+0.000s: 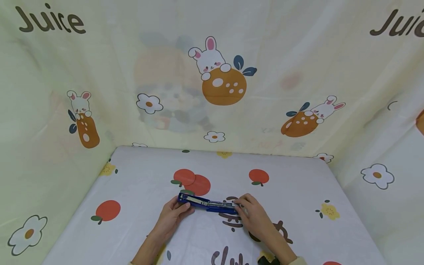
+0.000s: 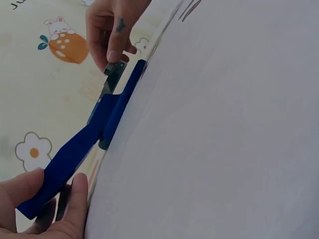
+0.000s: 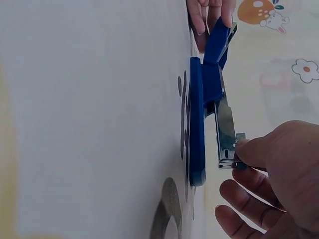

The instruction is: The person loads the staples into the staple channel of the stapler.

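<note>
A blue stapler (image 1: pixel 222 209) lies over the printed tablecloth with its top cover swung back, baring the metal magazine (image 3: pixel 226 124). My left hand (image 1: pixel 169 218) grips the raised cover at its far left end, thumb on one side and fingers on the other. At the front end of the magazine, my right hand (image 1: pixel 257 217) pinches a short grey ribbed strip of staples (image 3: pixel 240 136) between thumb and forefinger. The other right fingers hang loosely bent below. In the left wrist view, the stapler's base (image 2: pixel 124 102) runs along the table surface, apart from the magazine.
The white tablecloth (image 1: pixel 145 169) carries printed apples, flowers and lettering. A printed curtain (image 1: pixel 179 22) rises behind the table's back edge and along both sides. Something dark (image 1: pixel 269 260) shows beside the right sleeve at the bottom edge.
</note>
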Demonstrator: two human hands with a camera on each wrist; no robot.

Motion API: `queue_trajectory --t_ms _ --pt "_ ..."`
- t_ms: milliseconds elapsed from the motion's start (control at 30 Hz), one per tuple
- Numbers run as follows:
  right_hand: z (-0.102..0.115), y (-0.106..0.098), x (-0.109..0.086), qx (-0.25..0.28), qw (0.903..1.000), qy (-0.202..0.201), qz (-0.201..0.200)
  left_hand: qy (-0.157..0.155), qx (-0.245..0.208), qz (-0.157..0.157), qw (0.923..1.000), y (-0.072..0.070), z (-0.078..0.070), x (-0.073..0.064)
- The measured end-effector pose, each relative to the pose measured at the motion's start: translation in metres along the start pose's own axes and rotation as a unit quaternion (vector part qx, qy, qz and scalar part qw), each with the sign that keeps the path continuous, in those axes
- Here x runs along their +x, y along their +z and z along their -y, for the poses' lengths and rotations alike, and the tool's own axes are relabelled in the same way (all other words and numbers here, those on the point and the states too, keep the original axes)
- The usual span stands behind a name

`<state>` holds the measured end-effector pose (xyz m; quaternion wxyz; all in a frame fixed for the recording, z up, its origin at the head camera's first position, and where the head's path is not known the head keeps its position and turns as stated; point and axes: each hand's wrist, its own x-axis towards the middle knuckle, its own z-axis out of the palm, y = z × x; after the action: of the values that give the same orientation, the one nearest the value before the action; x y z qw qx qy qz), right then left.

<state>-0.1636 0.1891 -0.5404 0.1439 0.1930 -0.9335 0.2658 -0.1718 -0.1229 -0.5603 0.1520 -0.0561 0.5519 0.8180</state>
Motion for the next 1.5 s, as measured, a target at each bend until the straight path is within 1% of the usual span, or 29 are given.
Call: queue_trajectory --t_ms 467,867,1100,1500 --pt "0.0023 0.0013 0.0023 -0.004 0.9999 0.005 0.014 0.002 0.005 0.001 1.0000 -0.0004 0.0001 0.0002" --pt "0.0033 0.0020 0.0018 -0.005 0.9994 0.017 0.028 0.006 0.010 0.005 0.9999 -0.0017 0.0006 -0.0002" --pt "0.0018 0.0030 0.0013 -0.004 0.9989 0.029 0.037 0.003 0.009 0.005 0.9999 -0.0018 0.0007 -0.0001" --pt "0.0017 0.0043 0.0010 0.004 0.9986 0.036 0.038 0.003 0.008 0.009 0.9999 -0.0026 0.0004 -0.0006"
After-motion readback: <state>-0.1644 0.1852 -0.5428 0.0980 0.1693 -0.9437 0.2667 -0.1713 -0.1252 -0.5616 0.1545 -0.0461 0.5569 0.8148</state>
